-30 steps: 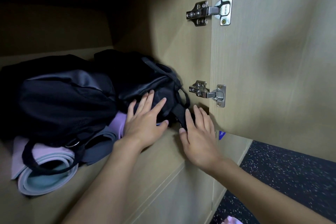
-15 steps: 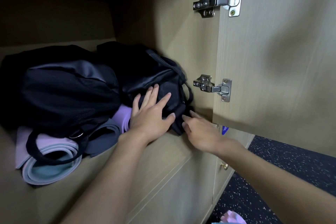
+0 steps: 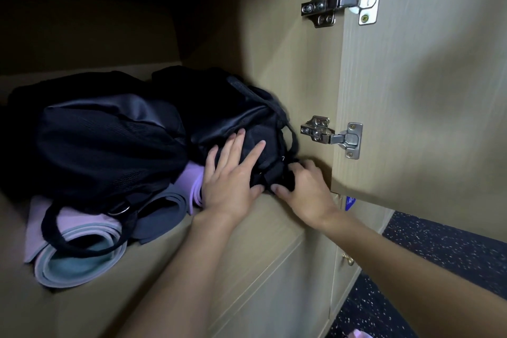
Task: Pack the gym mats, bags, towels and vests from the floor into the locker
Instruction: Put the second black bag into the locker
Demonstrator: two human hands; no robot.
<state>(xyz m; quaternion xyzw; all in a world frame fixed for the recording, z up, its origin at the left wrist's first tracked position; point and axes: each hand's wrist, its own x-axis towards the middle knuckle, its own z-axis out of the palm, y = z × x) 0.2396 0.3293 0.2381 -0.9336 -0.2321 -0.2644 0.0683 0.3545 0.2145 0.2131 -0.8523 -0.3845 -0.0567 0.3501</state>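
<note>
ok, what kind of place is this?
Probably a gym changing room: a wooden locker with its door swung open on metal hinges, rolled exercise mats and black sports bags inside, and dark speckled rubber flooring below.

The locker's back and ceiling are lost in darkness, and the left bag's far side fades into it. That bag and the right bag cover most of the 3 rolled mats, leaving only their near ends. The right hand's fingertips vanish behind the black strap. The open door hides most of a blue label, its print unreadable. A pink object is cut off by the bottom edge.
</note>
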